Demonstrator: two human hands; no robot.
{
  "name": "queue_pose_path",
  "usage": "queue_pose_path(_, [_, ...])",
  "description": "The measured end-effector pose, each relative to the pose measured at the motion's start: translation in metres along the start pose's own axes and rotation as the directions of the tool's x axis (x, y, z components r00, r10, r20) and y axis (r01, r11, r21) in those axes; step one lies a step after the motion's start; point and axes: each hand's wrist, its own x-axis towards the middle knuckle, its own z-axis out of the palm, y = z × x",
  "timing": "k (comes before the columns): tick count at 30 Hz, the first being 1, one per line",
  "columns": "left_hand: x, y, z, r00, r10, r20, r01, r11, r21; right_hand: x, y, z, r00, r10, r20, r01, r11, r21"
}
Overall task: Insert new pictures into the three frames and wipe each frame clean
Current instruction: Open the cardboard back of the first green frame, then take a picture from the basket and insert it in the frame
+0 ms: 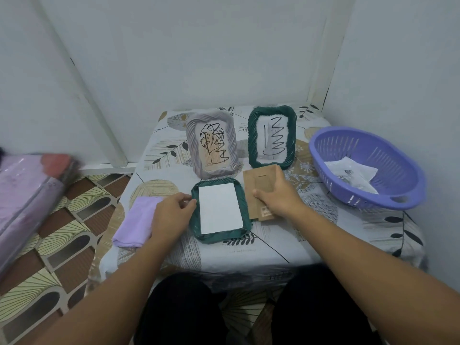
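Dark green woven rectangular frame point(245, 215) lies face-down w/ white sheet point(219, 208) in it, near table's point(286, 247) front edge. Left hand point(171, 212) pinches frame's left rim; right hand point(276, 194) grips brown cardboard backing point(260, 180) beside it. Grey frame point(211, 145) & 2nd green frame point(272, 136) upright toward back edge.
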Motion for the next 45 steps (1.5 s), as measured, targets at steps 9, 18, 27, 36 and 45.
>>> queue_pose_path(9, [-0.006, 0.0, 0.004, 0.995, -0.016, -0.094, 0.012, 0.999, -0.043, -0.013, 0.0, -0.005, 0.99, 0.14, 0.018, -0.131, 0.959, -0.251])
queue_pose_path(18, [-0.006, 0.0, 0.005, 0.995, -0.019, -0.097, 0.015, 0.999, -0.034, -0.018, 0.0, -0.007, 0.995, 0.102, -0.014, -0.099, 0.909, -0.405])
queue_pose_path(27, [-0.013, 0.007, -0.003, 0.982, -0.061, -0.177, 0.025, 0.979, -0.2, -0.027, -0.021, 0.012, 0.942, -0.335, 0.03, 0.335, 0.929, -0.157])
queue_pose_path(36, [-0.004, 0.03, -0.014, 0.991, 0.133, -0.008, -0.128, 0.968, 0.218, -0.015, -0.017, 0.034, 0.962, -0.216, 0.169, 0.236, 0.966, -0.11])
queue_pose_path(45, [-0.008, 0.037, -0.008, 0.992, -0.003, 0.124, -0.033, 0.956, 0.292, -0.014, -0.014, 0.039, 0.968, -0.213, 0.131, 0.23, 0.964, -0.131])
